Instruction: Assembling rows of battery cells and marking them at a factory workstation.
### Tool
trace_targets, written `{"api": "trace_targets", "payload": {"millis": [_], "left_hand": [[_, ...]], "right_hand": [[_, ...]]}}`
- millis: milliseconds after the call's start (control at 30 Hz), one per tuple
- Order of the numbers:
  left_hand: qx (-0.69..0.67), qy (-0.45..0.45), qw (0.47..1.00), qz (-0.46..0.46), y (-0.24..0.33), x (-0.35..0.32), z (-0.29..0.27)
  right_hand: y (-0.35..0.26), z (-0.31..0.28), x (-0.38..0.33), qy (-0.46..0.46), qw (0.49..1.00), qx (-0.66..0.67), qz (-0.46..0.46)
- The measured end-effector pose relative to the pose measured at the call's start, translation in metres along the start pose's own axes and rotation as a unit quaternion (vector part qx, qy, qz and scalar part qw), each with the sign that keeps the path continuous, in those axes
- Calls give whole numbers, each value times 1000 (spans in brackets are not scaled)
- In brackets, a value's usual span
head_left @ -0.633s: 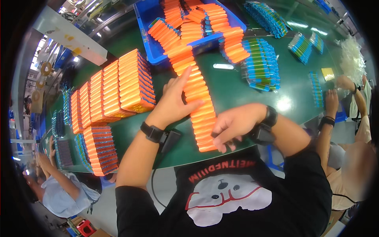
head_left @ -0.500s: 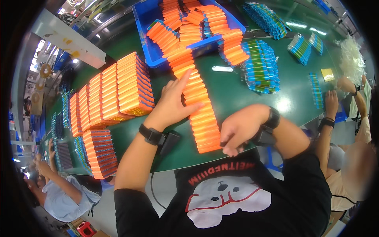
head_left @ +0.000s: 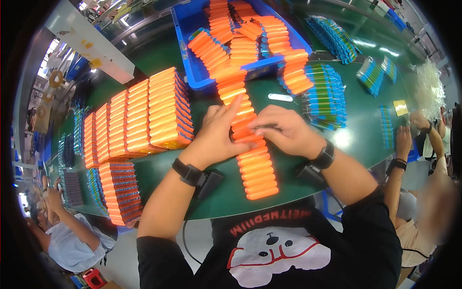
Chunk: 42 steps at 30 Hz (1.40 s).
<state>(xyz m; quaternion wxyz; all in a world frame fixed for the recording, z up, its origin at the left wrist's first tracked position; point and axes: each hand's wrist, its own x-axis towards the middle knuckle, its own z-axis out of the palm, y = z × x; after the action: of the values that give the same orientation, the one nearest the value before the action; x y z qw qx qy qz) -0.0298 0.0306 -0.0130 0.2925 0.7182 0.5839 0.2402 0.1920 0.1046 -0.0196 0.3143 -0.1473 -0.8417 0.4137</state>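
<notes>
A long strip of orange cylinders (head_left: 258, 168), joined side by side, runs from the blue bin toward me. My left hand (head_left: 216, 135) lies at its left edge with thumb and index finger stretched apart, their tips on the strip. Above the strip's middle, my right hand (head_left: 288, 130) is closed in a pinch, fingertips at the cylinders between my left thumb and index finger. Something small, dark and slim shows between the right fingers; its kind is unclear. Part of the strip is hidden under both hands.
A blue bin (head_left: 193, 79) with more orange strips stands at the back. Stacked orange blocks (head_left: 168, 111) are on the left. A bundle of blue-green strips (head_left: 326, 98) and a small white piece (head_left: 280, 97) lie to the right. Another person's hand (head_left: 403, 137) is at the table's right edge.
My right hand has moved from the strip's near end up and away from me to its middle. My left hand stays on the strip. The whole view has shifted slightly.
</notes>
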Motion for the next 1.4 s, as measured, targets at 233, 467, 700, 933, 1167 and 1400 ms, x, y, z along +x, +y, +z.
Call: {"api": "trace_targets", "payload": {"millis": [233, 467, 700, 933, 1167, 1400], "left_hand": [[21, 39, 998, 44, -7, -2, 5], [26, 33, 998, 51, -7, -2, 5], [30, 29, 998, 57, -6, -1, 4], [19, 37, 997, 62, -7, -2, 5], [19, 14, 998, 54, -7, -1, 3], [24, 19, 998, 54, -5, -1, 0]], "right_hand": [[3, 14, 6, -13, 997, -71, -22], [-1, 16, 8, -33, 996, -77, -23], [6, 19, 8, -26, 999, -39, 27], [5, 20, 10, -27, 998, -55, 20], [6, 17, 4, -37, 997, -35, 54], [6, 15, 8, -12, 998, -29, 48]]}}
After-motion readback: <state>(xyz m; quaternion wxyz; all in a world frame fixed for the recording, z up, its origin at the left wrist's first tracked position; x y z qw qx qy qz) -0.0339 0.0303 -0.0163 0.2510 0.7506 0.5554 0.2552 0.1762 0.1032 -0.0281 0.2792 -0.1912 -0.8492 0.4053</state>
